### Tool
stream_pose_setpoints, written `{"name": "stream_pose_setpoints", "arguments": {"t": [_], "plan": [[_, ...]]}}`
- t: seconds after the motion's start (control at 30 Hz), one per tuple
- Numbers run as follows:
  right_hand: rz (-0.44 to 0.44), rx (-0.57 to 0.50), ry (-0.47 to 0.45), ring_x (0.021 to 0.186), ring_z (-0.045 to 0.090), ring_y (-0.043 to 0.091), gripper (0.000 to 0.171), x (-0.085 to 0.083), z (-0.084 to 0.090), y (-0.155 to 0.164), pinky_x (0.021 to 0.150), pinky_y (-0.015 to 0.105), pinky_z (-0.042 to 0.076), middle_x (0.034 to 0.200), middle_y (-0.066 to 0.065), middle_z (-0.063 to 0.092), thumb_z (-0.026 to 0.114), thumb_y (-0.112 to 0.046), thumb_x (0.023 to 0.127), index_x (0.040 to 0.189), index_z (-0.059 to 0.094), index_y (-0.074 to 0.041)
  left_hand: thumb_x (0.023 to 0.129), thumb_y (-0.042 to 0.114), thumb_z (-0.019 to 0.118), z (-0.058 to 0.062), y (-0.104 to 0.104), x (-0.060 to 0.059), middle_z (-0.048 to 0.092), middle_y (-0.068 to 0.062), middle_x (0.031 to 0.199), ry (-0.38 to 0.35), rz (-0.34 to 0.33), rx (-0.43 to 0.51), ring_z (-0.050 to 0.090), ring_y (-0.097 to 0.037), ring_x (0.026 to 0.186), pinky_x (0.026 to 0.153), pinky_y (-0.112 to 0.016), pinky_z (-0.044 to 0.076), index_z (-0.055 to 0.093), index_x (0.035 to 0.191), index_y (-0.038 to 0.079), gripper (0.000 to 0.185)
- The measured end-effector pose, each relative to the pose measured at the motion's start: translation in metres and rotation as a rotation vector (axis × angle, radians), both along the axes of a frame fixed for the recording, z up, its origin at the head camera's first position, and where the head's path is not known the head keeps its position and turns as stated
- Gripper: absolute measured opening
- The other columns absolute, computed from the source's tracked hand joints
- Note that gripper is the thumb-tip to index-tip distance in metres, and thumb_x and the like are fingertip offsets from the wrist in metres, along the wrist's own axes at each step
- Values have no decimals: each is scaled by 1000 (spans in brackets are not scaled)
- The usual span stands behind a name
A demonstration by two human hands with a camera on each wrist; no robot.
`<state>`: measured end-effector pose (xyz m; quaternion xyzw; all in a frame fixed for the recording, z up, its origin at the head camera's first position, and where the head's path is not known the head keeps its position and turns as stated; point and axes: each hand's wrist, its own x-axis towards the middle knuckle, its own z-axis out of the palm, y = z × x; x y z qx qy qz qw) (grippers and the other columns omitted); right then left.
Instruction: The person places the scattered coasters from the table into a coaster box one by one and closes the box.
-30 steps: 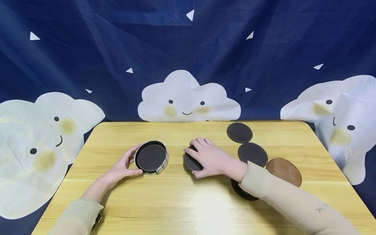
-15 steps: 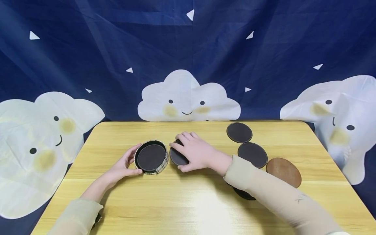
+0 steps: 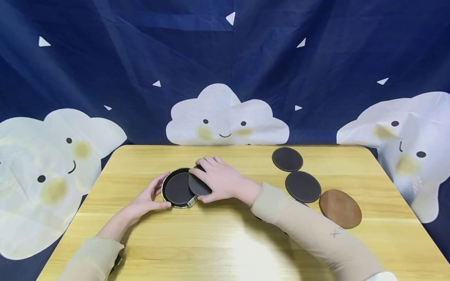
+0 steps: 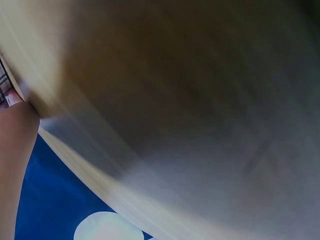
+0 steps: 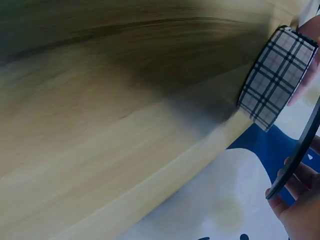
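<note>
Round leathery coaster (image 3: 199,185) over plaid tin (image 3: 181,189)

Wooden table (image 3: 225,242); plaid holder (image 3: 191,202); apparently three loose coasters (image 3: 303,186) right.

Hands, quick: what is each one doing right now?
Left hand: holds the plaid box by its side.
Right hand: grips a dark coaster over that box.

There were four dark round coasters (image 3: 287,159) and one brown coaster (image 3: 340,208). One plaid box (image 3: 191,201) stood by.
</note>
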<state>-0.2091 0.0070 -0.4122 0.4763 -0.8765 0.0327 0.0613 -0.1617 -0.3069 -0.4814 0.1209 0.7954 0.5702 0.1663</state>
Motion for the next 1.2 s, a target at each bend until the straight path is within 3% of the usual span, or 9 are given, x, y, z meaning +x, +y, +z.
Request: {"name": "stream_pose_setpoints", "arguments": {"t": [0.1, 0.23, 0.6, 1.2], "plan": [[0, 4, 3, 134, 47, 24, 84, -2, -1, -8, 108, 40, 42, 146, 6, 52, 71, -67, 85, 152, 51, -21, 88, 6, 85, -1, 1, 0, 34, -27, 165, -2, 2, 18, 50, 11, 126, 124, -38, 27, 19, 170, 13, 106], [-1, 0, 5, 134, 47, 23, 83, -5, -1, -20, 109, 40, 41, 144, 5, 52, 71, -68, 86, 152, 52, -21, 88, 6, 85, -2, 1, -1, 32, -27, 166, -6, 3, 33, 51, 11, 125, 105, -7, 33, 19, 170, 11, 106], [-21, 41, 5, 139, 45, 23, 80, -10, 1, -49, 110, 39, 41, 149, 5, 51, 69, -70, 88, 151, 52, -24, 89, 6, 84, -1, 1, -1, 33, -26, 165, -6, 1, 24, 51, 13, 125, 105, -7, 33, 18, 170, 12, 104], [-1, 100, -5, 141, 43, 22, 83, -8, -14, -72, 115, 40, 41, 150, 3, 50, 66, -71, 90, 157, 47, -26, 90, 6, 84, 0, 1, -1, 31, -23, 167, -10, 1, 31, 50, 12, 126, 105, -6, 31, 19, 170, 12, 103]]}}
